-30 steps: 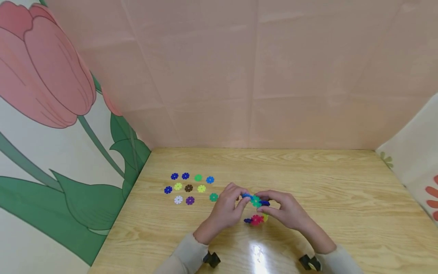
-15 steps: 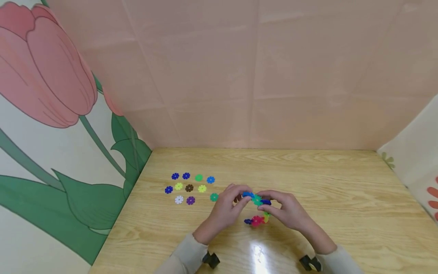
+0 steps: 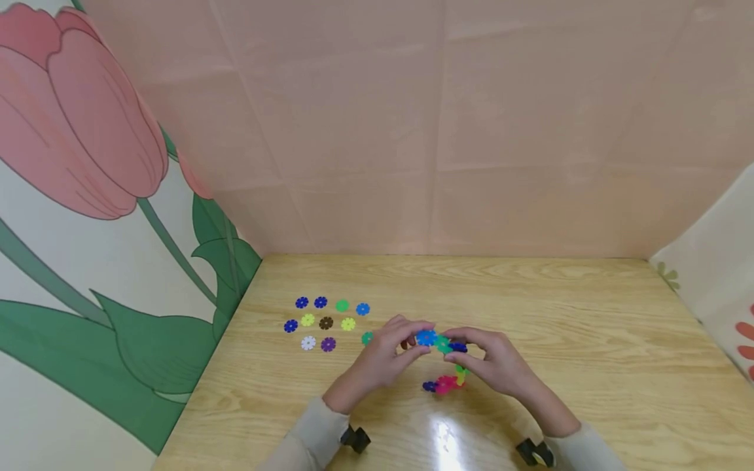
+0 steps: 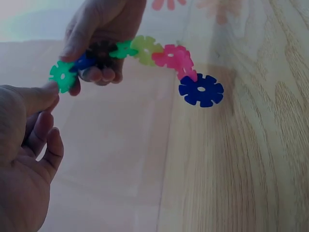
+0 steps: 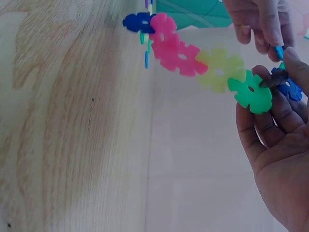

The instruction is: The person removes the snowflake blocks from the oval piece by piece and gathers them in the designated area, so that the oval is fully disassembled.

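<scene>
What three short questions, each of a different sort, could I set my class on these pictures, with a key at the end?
1. True or false: in the head view, the left hand pinches a blue disc.

2. Which disc forms the free end of the joined chain, away from the person's grip?
A. yellow
B. dark blue
C. white

3. Fill in the blank: on the table, in the middle row of loose pieces, the brown disc lies between two ____ discs.

Key
1. True.
2. B, the dark blue disc.
3. yellow
</scene>
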